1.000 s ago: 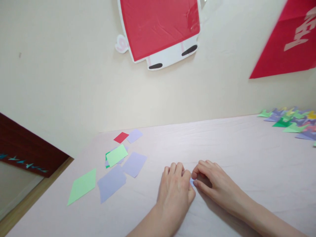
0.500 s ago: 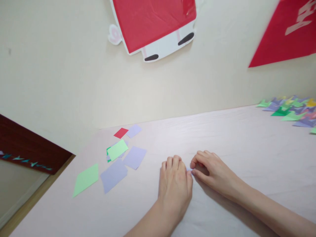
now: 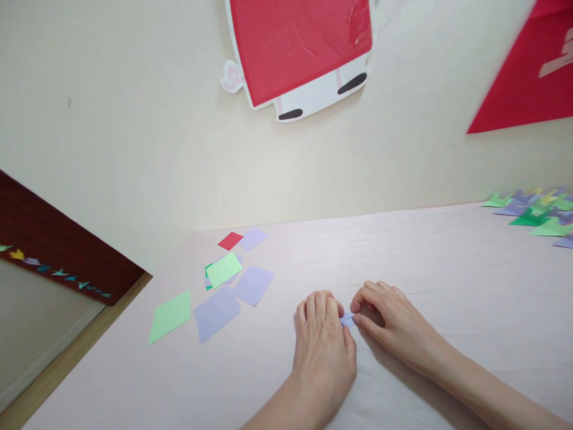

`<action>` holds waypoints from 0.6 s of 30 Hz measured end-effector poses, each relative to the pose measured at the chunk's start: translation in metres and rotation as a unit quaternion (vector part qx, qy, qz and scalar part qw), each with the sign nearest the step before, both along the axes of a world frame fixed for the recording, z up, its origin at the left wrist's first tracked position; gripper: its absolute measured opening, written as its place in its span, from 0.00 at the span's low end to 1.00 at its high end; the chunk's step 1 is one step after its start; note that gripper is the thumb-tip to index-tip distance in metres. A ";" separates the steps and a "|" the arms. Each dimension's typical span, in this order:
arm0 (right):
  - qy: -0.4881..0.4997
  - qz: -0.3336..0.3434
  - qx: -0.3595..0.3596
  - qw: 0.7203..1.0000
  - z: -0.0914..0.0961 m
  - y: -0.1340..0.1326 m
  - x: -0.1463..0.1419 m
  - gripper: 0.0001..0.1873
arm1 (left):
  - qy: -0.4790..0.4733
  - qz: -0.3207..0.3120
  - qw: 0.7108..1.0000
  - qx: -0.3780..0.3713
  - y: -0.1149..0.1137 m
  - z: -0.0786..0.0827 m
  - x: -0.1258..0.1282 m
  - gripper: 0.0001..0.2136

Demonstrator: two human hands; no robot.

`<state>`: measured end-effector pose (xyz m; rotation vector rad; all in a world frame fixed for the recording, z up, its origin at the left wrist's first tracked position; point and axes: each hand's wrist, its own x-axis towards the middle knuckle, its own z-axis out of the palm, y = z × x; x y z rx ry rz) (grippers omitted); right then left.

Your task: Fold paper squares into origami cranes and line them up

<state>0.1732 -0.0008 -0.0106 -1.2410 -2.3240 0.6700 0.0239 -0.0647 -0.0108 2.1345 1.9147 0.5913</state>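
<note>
A small piece of folded lavender paper lies on the pale cloth surface, mostly covered by my fingers. My left hand presses over its left part with curled fingers, the thumb pointing forward beside it. From the other side my right hand pinches the paper's right edge between thumb and forefinger. How the paper is folded under my left hand cannot be seen.
Flat sheets lie to the left: a light green sheet, lavender sheets and a red sheet. Several folded paper pieces cluster at the far right, by the wall. A red-and-white cutout hangs on the wall.
More of the lavender paper shows between my hands now. Both hands keep their hold, with a slight shift of the fingers. The whole view has turned a little to the left.
</note>
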 end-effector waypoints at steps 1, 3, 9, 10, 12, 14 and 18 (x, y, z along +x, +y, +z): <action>-0.001 -0.002 -0.001 1.000 0.000 0.000 -0.001 0.05 | -0.010 0.001 1.000 0.001 0.000 0.000 0.000 0.11; -0.006 -0.011 -0.001 1.000 0.000 -0.001 -0.002 0.04 | -0.026 0.003 1.000 0.002 0.000 0.001 0.001 0.12; -0.008 -0.020 -0.005 1.000 0.000 -0.004 -0.005 0.03 | -0.062 -0.002 0.998 0.001 0.000 0.004 -0.001 0.12; -0.006 -0.018 -0.005 1.000 0.000 -0.004 -0.005 0.03 | -0.068 0.001 0.998 0.000 0.000 0.005 -0.002 0.12; -0.004 -0.014 -0.005 1.000 0.000 -0.003 -0.004 0.05 | -0.077 0.009 0.997 -0.002 -0.001 0.006 -0.003 0.13; -0.004 -0.010 -0.005 1.000 0.000 -0.002 -0.002 0.08 | -0.079 0.019 0.997 -0.006 -0.001 0.005 -0.002 0.13; 0.006 -0.010 0.001 1.000 -0.004 0.001 0.000 0.10 | -0.067 0.036 0.997 -0.010 0.005 0.004 0.000 0.09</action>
